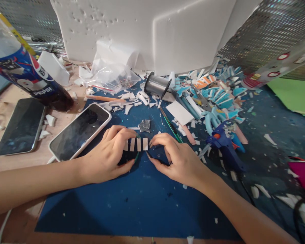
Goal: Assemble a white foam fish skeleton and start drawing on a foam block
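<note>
Several small white strips (138, 144) stand in a short row on the blue cutting mat (132, 206), slightly spaced apart. My left hand (114, 152) arches over the left end of the row, its thumb and fingers apart on either side and partly hiding the leftmost strip. At the right end, my right hand (176, 157) is curved, with thumb and fingertips apart close beside the last strip. Whether those nails touch it I cannot tell. Just behind the row lies a small clear, faceted piece (144, 125).
Two phones (80, 132) and a Pepsi bottle (27, 74) are at left. Behind are a wire spool (157, 84), a plastic bag (114, 79) and foam scraps. A green-handled tool (171, 125), pliers (210, 120) and a blue glue gun (226, 145) lie to the right.
</note>
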`<state>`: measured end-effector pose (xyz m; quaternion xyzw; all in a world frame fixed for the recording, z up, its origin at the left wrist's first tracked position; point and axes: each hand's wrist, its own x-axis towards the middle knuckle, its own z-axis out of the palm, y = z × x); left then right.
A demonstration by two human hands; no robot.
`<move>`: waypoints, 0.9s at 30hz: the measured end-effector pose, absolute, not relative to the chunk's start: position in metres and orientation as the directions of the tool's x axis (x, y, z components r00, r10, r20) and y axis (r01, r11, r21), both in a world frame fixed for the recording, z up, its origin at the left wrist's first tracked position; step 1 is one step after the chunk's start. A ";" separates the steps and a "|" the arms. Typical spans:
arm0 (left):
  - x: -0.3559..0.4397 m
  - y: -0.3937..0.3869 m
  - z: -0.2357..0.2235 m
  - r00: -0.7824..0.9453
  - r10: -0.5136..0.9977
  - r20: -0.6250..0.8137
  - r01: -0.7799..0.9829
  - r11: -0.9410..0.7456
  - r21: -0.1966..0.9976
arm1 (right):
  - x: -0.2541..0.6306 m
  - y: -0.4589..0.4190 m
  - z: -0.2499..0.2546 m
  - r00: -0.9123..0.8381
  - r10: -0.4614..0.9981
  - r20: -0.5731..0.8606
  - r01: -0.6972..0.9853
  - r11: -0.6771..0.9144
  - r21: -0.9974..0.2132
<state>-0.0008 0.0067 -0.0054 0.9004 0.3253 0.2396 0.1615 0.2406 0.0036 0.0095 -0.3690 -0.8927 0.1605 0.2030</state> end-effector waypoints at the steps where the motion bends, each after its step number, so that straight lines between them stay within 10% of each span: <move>1: -0.001 0.006 -0.005 0.672 0.663 0.329 0.508 -0.736 0.447 | 0.241 0.004 0.009 -0.646 0.723 0.244 0.593 0.677 -0.436; 27: 0.001 0.007 -0.005 0.666 0.674 0.320 0.510 -0.724 0.464 | 0.242 0.003 0.008 -0.624 0.755 0.202 0.605 0.631 -0.486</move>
